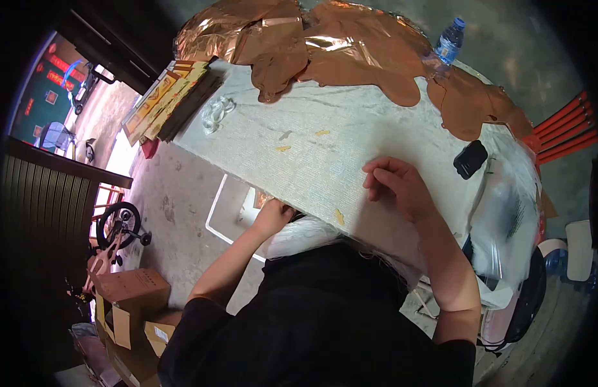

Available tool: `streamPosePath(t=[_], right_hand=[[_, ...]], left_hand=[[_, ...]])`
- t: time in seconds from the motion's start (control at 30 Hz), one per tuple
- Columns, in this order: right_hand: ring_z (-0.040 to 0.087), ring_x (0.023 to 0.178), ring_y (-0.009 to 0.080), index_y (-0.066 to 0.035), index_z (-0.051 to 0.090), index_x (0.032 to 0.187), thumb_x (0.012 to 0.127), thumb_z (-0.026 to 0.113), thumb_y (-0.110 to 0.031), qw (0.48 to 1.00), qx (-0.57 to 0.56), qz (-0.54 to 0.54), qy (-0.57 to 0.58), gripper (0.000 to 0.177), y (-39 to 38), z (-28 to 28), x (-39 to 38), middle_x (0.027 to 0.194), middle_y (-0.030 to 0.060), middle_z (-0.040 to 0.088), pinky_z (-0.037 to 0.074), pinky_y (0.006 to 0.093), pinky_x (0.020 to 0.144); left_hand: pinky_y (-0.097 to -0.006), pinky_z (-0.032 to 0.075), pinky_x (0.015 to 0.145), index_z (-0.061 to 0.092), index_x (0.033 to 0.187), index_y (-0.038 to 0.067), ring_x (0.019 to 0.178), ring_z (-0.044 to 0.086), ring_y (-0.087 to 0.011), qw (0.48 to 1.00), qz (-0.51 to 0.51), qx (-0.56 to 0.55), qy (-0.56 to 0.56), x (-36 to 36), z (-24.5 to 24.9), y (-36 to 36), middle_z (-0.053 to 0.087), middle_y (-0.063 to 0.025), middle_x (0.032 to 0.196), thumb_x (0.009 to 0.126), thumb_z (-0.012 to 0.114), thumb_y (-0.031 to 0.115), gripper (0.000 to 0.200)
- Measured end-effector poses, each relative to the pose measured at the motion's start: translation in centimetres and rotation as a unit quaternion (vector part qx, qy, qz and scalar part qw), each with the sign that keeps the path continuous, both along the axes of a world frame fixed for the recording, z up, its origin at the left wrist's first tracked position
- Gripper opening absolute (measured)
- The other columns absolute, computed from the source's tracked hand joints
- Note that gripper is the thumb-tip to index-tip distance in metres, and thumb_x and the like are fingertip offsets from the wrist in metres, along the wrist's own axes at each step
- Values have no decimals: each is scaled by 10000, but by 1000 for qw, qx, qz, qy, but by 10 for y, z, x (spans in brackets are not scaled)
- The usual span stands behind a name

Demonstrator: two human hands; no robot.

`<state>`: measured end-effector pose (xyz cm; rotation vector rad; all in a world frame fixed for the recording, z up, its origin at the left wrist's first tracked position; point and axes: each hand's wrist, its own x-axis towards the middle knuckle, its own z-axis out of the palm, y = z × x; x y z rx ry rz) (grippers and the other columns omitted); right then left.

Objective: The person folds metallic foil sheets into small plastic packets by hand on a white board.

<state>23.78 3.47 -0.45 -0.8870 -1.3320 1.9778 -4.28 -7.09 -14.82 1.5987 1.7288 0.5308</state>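
Where the sheet (324, 155) lies: spread flat before the person, its near edge at the chest.
Left hand (273, 216): at that near edge, fingers hidden under it; whether they pinch it I cannot tell.
Right hand (397, 187): resting on the sheet, fingers loosely curled, holding nothing.
Doing it well: likely press with the right, draw the edge evenly with the left, well clear of the foil (350, 51).

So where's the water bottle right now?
In the head view, the water bottle stands at the table's far edge, upper right, beside the copper foil balloons, well beyond the right hand.
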Motion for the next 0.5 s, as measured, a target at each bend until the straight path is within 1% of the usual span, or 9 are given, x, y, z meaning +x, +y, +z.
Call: streamPosePath(t=[0.07,0.1,0.17,0.27,0.3,0.37,0.4,0.47,0.5], right_hand=[[550,632,121,-36,590,947,879,476,-99,1000,1,5,-6,148,0,0,-1,769,47,585,473,256,611],[550,632,121,-36,590,947,879,476,-99,1000,2,4,-6,148,0,1,0,769,47,585,473,256,611],[548,628,118,-34,591,941,879,475,-98,1000,-1,9,5,146,0,1,0,767,46,584,470,254,610],[547,626,115,-33,592,939,878,475,-94,1000,0,5,2,145,0,1,0,766,45,585,466,252,608],[547,626,115,-33,592,939,878,475,-94,1000,2,5,2,145,-1,1,0,766,45,585,466,252,608],[547,628,114,-31,593,947,873,478,-85,1000,21,11,-6,147,-2,0,0,763,44,584,463,251,603],[547,628,114,-31,593,947,873,478,-85,1000,26,10,-5,147,-2,1,0,763,44,584,463,251,603],[547,637,107,-30,593,958,859,492,-68,999,38,22,-11,147,-5,2,-2,766,44,584,453,248,605],[547,637,107,-30,593,958,859,492,-68,999,41,22,-10,147,-7,3,-3,766,44,584,453,248,605]], left_hand=[[-363,481,733,625,1000,86,864,597,-316,993,-23,81,84,-4,-35,8,606,-166,989,779,568,169,242],[-363,481,733,625,1000,86,864,597,-316,993,-24,82,84,3,-33,10,606,-166,989,779,568,169,242],[-383,468,789,584,1083,102,966,566,-326,981,-54,43,180,16,-27,13,571,-173,1093,782,557,200,318],[-390,458,806,545,1135,94,984,556,-320,979,-77,48,182,13,-47,17,567,-184,1095,782,563,190,366],[-390,458,806,545,1135,94,984,556,-320,979,-77,51,183,13,-43,16,567,-184,1095,782,563,190,366],[-388,455,813,551,1110,66,986,552,-319,989,-82,74,99,8,-31,8,568,-184,1091,785,576,192,350],[-384,454,790,559,1071,40,965,556,-328,990,-80,46,108,8,-14,0,580,-180,1060,795,589,207,323],[-330,456,743,573,987,34,880,587,-251,994,-89,-61,-28,6,6,-14,609,-121,954,815,593,160,214],[-299,446,719,571,938,33,829,575,-197,984,-90,-66,-138,10,32,-22,598,-81,895,820,590,124,150]])
